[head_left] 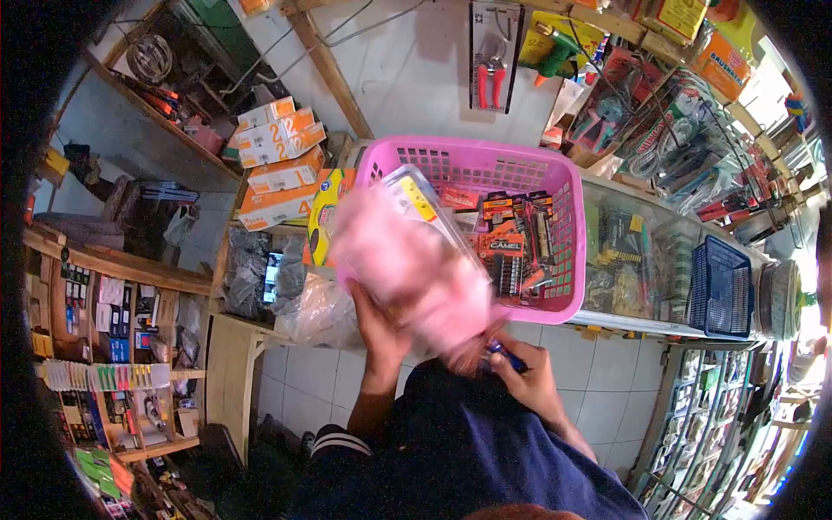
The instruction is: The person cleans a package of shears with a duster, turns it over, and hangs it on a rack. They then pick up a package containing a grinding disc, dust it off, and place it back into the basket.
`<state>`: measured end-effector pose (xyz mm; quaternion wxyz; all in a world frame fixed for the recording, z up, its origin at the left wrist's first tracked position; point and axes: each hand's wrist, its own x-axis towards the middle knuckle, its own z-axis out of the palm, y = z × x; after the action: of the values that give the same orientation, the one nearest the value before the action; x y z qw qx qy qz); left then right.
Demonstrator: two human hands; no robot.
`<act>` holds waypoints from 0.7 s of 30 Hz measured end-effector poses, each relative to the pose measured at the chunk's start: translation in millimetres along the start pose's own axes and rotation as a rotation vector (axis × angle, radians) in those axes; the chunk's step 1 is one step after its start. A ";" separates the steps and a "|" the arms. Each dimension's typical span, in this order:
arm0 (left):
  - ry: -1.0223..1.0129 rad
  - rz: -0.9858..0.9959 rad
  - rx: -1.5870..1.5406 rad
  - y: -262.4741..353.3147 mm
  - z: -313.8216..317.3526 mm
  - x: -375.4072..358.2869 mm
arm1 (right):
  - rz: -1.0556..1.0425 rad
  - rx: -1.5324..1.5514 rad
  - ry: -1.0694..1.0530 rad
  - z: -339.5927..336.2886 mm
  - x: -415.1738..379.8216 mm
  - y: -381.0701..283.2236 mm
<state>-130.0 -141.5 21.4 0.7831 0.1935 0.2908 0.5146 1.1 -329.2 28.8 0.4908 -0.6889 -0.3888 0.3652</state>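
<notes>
A pink feather-like or cloth duster point(416, 269), smeared by motion, slants over the left front of a pink basket point(568, 234). My right hand point(524, 377) is closed round its dark blue handle at the lower end. My left hand point(381, 334) is beside the duster's left edge, mostly behind it; its fingers are hidden. Under the duster, a clear plastic case with a yellow and white label point(420, 201) leans in the basket. Packets marked CAMEL point(505, 245) and a red Makita packet point(459, 199) lie farther right inside.
Orange and white boxes point(282, 173) are stacked left of the basket, near a yellow packet point(326, 217) and plastic bags point(316, 308). A glass counter point(620, 260) extends right to a dark blue basket point(724, 286). Packaged tools point(494, 74) hang above.
</notes>
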 end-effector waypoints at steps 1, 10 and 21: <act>-0.044 0.013 0.067 -1.6 -12.0 2.4 | 0.083 0.046 0.053 4.8 -0.2 5.8; -0.139 -0.025 -0.074 9.2 -27.5 9.6 | 0.099 0.107 0.073 12.3 4.2 3.0; -0.239 0.045 -0.255 25.9 -57.4 25.4 | -0.009 0.036 -0.098 27.8 20.9 -0.5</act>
<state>-177.9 -107.7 -12.9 0.8185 0.1587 0.1234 0.5382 -14.6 -299.6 19.8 0.4850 -0.6596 -0.4088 0.4033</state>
